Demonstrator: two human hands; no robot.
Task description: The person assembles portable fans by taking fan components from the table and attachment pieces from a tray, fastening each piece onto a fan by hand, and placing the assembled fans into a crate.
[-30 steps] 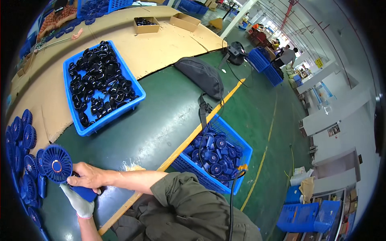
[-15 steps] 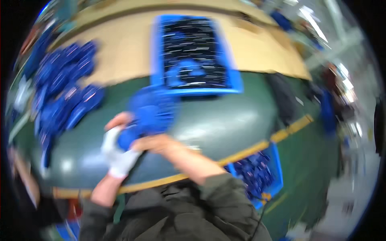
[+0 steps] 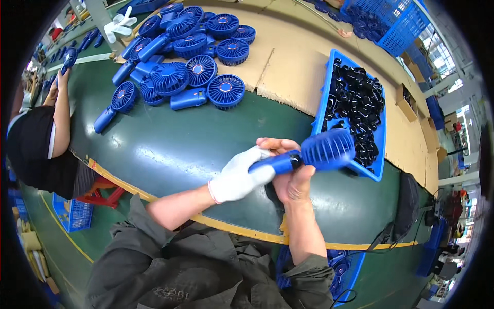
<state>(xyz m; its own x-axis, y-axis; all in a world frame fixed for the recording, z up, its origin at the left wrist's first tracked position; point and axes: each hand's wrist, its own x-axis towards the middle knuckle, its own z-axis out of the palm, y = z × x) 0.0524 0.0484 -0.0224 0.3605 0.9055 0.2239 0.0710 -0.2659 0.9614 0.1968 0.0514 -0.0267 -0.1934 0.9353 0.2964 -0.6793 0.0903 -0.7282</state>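
A blue handheld fan (image 3: pixel 328 150) lies tilted across my two hands over the green table, its caged head toward the right and slightly blurred. My left hand (image 3: pixel 242 175), in a white glove, is closed round the handle's lower end. My bare right hand (image 3: pixel 290 180) cups the handle near the neck, fingers behind it and thumb in front, below the fan head. A small black piece (image 3: pixel 296 159) shows at the neck between the hands. Just beyond the fan head is a blue tray (image 3: pixel 380 154) heaped with small black parts (image 3: pixel 355 103).
Several blue handheld fans (image 3: pixel 172 77) are piled at the far left, partly on cardboard (image 3: pixel 288 77). A co-worker (image 3: pixel 43 139) sits at the left, holding another fan. A black bag (image 3: pixel 407 201) lies at the table's right; a blue bin (image 3: pixel 350 268) stands below the front edge.
The view has swung, so the tray now appears farther right and the fan pile nearer the middle. The fan's head, pointing away before, now points right; both hands still hold it.
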